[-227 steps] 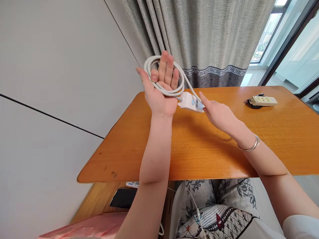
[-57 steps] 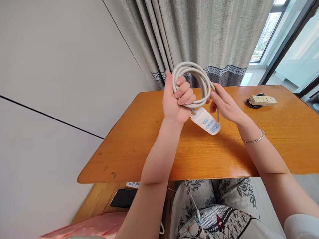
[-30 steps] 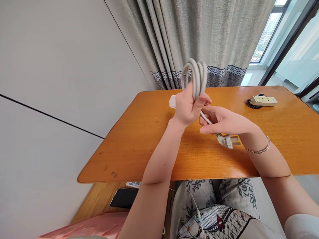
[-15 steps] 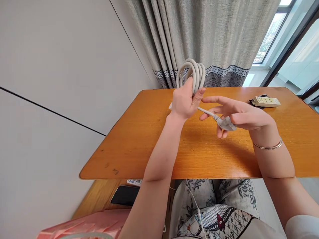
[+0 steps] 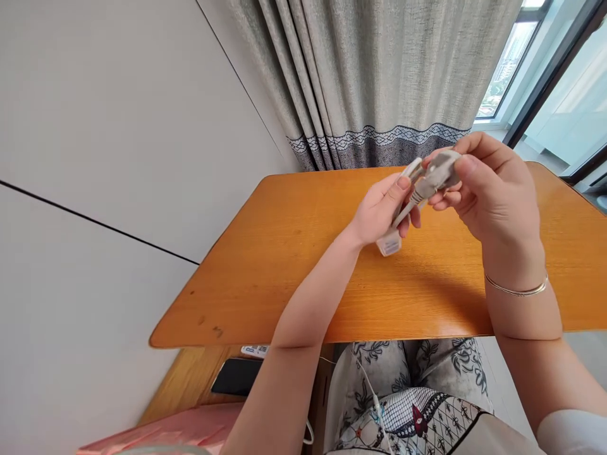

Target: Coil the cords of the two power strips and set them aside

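Over the table, my left hand [image 5: 377, 213] is closed round a bundled light-grey power cord [image 5: 411, 169], its coils seen nearly edge-on. A pale block with a printed label [image 5: 389, 243] pokes out below that hand; whether it belongs to the cord I cannot tell. My right hand [image 5: 497, 196] pinches the cord's grey plug [image 5: 439, 174] between thumb and fingers. From the plug a short length of cable runs down to the left hand. The two hands are close together, and part of the bundle is hidden behind fingers and plug.
The brown wooden table [image 5: 284, 265] spans the view, with a grey curtain [image 5: 393, 76] behind it and a pale wall [image 5: 95, 126] to the left. Below its front edge lie a black phone [image 5: 237, 376] and a pink bag [image 5: 190, 423].
My left hand has moved right and turned, tipping the coils over. My right hand has risen and now grips the plug. The power strip at the back right is no longer visible.
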Motion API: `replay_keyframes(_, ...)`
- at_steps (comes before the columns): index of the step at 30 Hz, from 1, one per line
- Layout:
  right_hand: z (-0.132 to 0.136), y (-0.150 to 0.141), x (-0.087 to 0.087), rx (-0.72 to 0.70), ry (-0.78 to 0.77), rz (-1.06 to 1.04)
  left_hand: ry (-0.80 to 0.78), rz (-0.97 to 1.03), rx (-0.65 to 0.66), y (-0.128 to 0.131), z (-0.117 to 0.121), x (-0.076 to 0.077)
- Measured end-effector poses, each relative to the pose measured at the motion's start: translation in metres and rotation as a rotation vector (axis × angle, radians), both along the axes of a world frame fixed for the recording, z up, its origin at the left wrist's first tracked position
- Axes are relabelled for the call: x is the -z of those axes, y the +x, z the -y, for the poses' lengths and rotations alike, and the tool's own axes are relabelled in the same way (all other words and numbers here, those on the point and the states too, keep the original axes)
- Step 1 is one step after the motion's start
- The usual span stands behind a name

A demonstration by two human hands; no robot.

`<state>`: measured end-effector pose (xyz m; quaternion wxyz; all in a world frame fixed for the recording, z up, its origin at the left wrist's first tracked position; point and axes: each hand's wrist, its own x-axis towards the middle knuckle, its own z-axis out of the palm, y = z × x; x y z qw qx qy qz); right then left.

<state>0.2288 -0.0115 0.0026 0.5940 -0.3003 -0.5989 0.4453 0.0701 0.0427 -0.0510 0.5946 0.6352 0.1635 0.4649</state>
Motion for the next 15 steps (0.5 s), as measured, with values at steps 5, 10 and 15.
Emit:
replay_keyframes(5,-0.022,0.006,0.010,0.064,0.018,0.116,-0.157,-0.019,0.045,0.007,0.007,0.001)
replay_keyframes(10,-0.032,0.009,0.017,0.284,0.213,0.180,-0.266,-0.006,0.037,0.005,0.008,-0.004)
replay_keyframes(15,-0.046,0.005,0.024,0.465,0.243,0.407,-0.409,0.144,-0.016,-0.002,0.005,-0.017)
